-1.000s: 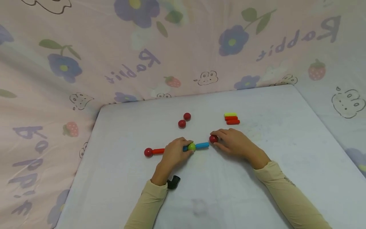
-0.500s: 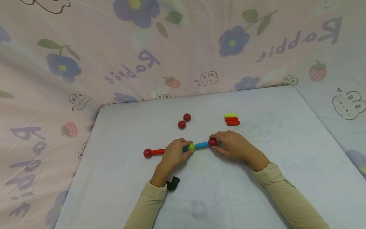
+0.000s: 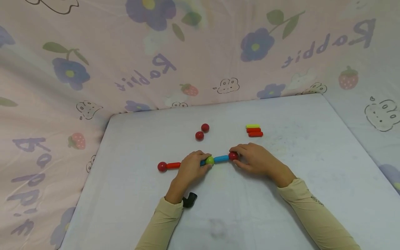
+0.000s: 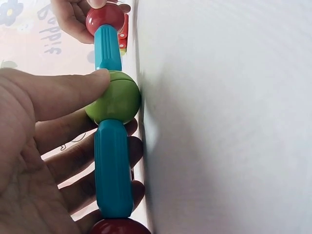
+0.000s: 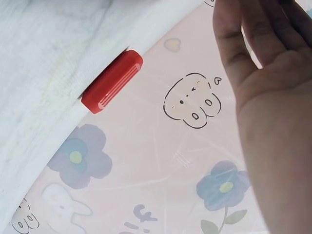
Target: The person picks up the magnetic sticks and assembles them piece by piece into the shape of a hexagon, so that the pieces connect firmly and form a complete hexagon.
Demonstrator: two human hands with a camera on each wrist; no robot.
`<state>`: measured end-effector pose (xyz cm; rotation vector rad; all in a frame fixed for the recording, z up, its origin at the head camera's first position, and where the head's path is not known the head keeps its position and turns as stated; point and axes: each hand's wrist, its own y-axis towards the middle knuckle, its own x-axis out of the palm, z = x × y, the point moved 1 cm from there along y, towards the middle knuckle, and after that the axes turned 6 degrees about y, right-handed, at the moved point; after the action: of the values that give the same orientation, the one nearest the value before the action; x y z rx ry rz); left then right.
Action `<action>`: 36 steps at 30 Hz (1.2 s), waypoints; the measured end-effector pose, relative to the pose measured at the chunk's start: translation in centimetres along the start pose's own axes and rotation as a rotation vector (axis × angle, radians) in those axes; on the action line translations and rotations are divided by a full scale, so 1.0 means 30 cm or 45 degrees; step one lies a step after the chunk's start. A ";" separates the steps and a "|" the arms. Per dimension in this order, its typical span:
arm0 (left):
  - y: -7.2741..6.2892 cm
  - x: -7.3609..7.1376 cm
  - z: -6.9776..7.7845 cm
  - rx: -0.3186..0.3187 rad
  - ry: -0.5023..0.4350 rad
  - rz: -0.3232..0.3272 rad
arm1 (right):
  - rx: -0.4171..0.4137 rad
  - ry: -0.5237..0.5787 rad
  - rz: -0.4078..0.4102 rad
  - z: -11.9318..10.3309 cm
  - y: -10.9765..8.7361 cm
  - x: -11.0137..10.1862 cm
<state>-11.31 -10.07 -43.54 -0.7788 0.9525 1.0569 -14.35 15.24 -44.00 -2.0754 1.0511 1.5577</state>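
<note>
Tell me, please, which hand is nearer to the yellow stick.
Right. The right hand is on the person's side of the yellow stick, with two red sticks between; the left hand is farther off, to its left.

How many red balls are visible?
5: two loose balls at the back; the leftmost ball; the ball in the right hand; another by the left hand, left wrist view only. More may be hidden.

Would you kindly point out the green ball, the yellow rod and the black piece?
Green ball (image 4: 116, 102), left wrist view: middle of its near side.
Yellow rod (image 3: 252, 126), head view: middle of its length.
Black piece (image 3: 190, 200), head view: middle of its visible part.
</note>
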 end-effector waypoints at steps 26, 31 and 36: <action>-0.007 0.005 0.002 -0.009 -0.028 -0.021 | 0.054 0.023 -0.103 0.001 -0.005 0.008; -0.006 0.003 -0.013 0.002 -0.092 -0.056 | 0.071 0.014 -0.104 0.001 -0.007 0.008; -0.012 -0.039 -0.060 -0.017 -0.061 -0.014 | 0.077 -0.001 -0.091 0.005 -0.001 0.006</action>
<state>-11.66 -12.18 -43.16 -0.7655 0.9001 1.0687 -14.41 15.29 -44.21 -2.0486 1.0000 1.4747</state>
